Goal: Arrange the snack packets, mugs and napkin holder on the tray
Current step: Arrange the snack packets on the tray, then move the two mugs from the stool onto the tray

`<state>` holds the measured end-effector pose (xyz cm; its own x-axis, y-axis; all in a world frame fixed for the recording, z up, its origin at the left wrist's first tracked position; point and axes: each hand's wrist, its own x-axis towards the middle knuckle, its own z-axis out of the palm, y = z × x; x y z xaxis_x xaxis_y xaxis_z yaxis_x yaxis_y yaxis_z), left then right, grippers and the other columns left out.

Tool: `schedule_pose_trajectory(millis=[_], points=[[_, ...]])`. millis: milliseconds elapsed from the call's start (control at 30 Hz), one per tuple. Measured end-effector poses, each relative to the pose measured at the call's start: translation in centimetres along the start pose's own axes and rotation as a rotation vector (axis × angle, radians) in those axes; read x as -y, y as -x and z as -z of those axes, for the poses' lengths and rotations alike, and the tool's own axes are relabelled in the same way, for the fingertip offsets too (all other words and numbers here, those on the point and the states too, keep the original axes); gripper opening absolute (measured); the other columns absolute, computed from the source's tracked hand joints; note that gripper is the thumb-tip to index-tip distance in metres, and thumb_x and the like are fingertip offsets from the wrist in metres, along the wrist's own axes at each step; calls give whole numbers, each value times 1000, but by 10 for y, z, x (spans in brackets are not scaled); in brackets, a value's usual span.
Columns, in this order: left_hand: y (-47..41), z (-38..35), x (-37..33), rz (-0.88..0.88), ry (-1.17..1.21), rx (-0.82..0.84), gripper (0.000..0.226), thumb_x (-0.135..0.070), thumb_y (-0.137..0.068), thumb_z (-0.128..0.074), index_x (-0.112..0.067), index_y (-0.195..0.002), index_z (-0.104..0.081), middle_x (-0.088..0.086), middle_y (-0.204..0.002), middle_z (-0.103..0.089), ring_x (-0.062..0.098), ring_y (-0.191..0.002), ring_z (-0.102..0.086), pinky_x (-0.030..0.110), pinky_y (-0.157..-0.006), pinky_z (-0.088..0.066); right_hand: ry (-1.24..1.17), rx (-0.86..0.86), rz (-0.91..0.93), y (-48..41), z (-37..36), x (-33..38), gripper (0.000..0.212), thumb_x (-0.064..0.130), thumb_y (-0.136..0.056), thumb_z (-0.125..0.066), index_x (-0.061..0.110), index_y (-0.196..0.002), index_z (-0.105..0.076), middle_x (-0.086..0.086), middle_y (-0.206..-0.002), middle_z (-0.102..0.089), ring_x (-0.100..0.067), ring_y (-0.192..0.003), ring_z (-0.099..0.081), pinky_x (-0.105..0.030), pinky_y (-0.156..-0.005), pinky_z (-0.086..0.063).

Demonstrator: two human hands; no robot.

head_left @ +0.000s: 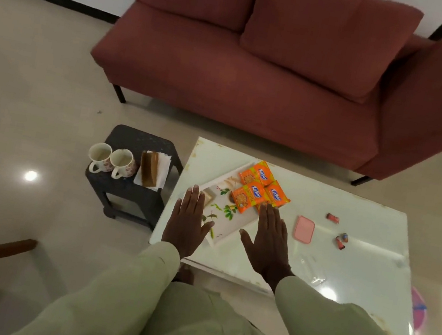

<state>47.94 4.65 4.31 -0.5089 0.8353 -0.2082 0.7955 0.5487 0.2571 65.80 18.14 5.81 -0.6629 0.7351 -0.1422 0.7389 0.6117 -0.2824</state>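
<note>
- Hovering flat above the tray (227, 235), your left hand (187, 225) and right hand (270, 241) have fingers spread and hold nothing.
- Snack packets (261, 190) already lie on the tray: light, crinkly, probably slippery.
- Mugs (113, 161) and napkin holder (149, 172) wait on the dark stool (136, 137); likely fragile, so take handles.

three orange snack packets (262, 188) lie flat and overlapping at the far end of the white tray (227, 235), which has a leaf print and sits slantwise on the white table. two pale floral mugs (113, 161) stand upright, side by side, handles toward me, on the dark stool. just beside them, the brown napkin holder (150, 169) with white napkins.
</note>
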Motion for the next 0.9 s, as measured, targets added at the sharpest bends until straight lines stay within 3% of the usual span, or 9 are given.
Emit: schedule_pose_trajectory(millis=[400,900], points=[[27,28,80,156,44,-67,78,-57,-97,-35,-11,-155,-8,10,-164,-2,27,-151,-1,45,-122,-13,46,44,143,-26,-17,91,84,56,-94,-42,13,-157,-8,-8,-166,-9,-27,-153,-3,-43,-122,-7],[23,95,314,118,17,-1,80,-50,-96,-40,-8,-155,-4,12,-164,-2,28,-151,-3,46,-120,-21,-139,77,2,-77,-93,325,82,60,-94,-39,15,-157,-12,-7,-165,-14,-25,-152,-11,-45,-123,-16]])
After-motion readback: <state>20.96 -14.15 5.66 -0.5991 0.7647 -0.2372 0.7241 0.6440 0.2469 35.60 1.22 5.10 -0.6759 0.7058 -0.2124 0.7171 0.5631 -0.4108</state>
